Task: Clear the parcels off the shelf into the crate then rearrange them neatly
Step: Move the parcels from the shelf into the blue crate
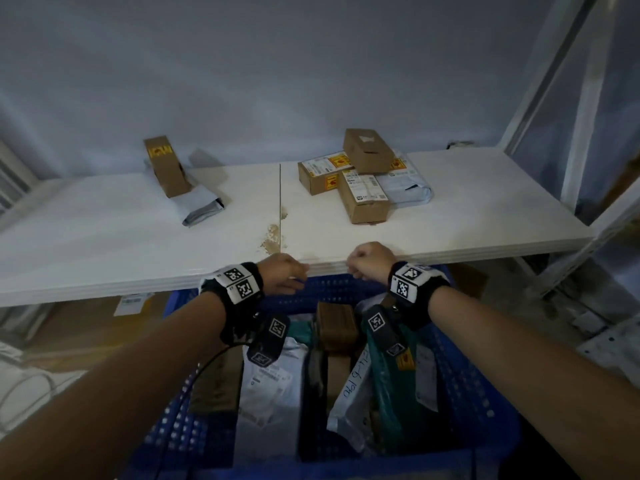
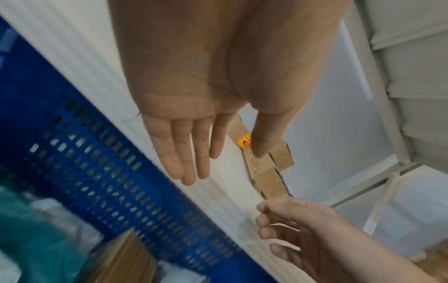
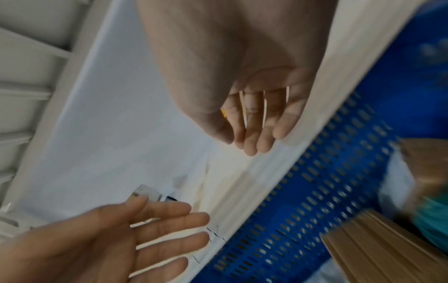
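Observation:
On the white shelf (image 1: pixel 104 237) a cardboard box (image 1: pixel 166 166) leans on a grey mailer (image 1: pixel 199 206) at the left. A cluster of cardboard boxes (image 1: pixel 362 192) and a grey mailer (image 1: pixel 410 190) lies at the right, topped by a small box (image 1: pixel 369 150). The blue crate (image 1: pixel 460 368) below holds a white mailer (image 1: pixel 273 382), a green mailer (image 1: pixel 391 386) and a brown box (image 1: pixel 336 327). My left hand (image 1: pixel 287 277) (image 2: pixel 232 157) hovers at the shelf's front edge, fingers straight, holding nothing. My right hand (image 1: pixel 369 261) (image 3: pixel 238 143) is beside it, fingers relaxed and holding nothing.
A white metal upright (image 1: pixel 585 116) frames the shelf at the right. More cardboard and a labelled parcel (image 1: pixel 133 303) sit under the shelf at the left. A brown stain (image 1: pixel 273 237) marks the shelf's seam near the front edge.

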The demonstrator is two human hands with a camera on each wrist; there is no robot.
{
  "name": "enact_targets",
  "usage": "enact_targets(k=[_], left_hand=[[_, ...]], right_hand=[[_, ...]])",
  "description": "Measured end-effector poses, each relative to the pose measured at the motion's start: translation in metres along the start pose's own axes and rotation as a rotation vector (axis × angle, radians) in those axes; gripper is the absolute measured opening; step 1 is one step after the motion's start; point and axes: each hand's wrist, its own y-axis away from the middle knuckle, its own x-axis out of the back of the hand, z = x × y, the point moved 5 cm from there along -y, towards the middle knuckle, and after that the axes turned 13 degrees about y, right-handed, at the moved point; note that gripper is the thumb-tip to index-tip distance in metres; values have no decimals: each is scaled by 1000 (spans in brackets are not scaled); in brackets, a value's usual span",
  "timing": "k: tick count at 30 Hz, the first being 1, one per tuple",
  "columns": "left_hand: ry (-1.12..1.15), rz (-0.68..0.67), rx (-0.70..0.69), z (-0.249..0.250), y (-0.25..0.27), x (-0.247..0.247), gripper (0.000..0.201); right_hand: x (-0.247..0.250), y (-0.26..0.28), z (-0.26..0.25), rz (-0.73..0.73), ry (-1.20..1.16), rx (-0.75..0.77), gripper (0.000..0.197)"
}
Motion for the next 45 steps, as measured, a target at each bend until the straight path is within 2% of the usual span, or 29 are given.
enact_targets(k=[3, 5, 8, 10, 13, 14, 17, 22, 24, 27, 29, 33, 35, 37, 39, 42, 44, 45], left_hand=[[69, 56, -98, 32, -7, 22, 17], [99, 94, -164, 49, -14, 32, 14], [159, 137, -225, 63, -31, 35, 15], [182, 142, -232, 65, -47, 29, 15], [221, 137, -222, 66, -72, 8, 7], [238, 127, -216, 68, -79, -1, 10], [266, 100, -203, 77, -97, -27, 35], [246, 85, -172, 86, -114, -50, 54], [308, 88, -162, 88, -118, -54, 51], [338, 123, -163, 87, -123, -53, 27], [317, 162, -146, 82, -120, -48, 25], [276, 194, -163, 65, -103, -36, 38], [341, 190, -176, 56, -91, -28, 24], [422, 165, -198, 50, -74, -21, 23], [410, 173, -257, 47, -54, -12, 30], [327, 226, -339, 42, -26, 8, 54], [358, 179, -347, 34, -8, 20, 68], [374, 151, -357, 29, 1, 25, 67]], right_hand=[[29, -18, -37, 172, 130, 106, 18], [54, -36, -45, 294, 141, 71, 20], [87, -62, -39, 438, 155, -20, 48], [102, -76, -26, 466, 154, -78, 62], [103, -95, -7, 372, 106, -121, 66], [101, -100, -3, 345, 81, -118, 64], [94, -110, 2, 361, 40, -68, 58], [82, -113, 4, 426, -46, -6, 38], [78, -113, 5, 425, -53, 8, 38], [75, -106, 3, 404, -46, 4, 48], [74, -98, 2, 389, -42, 0, 53], [63, -72, -5, 322, 21, 34, 57], [49, -59, -13, 273, 65, 76, 56], [35, -48, -21, 213, 81, 107, 63], [24, -37, -32, 176, 28, 124, 66], [9, -19, -46, 118, -194, 121, 59], [-5, -7, -57, 24, -304, 139, 69], [-13, 0, -63, -33, -329, 163, 78]])
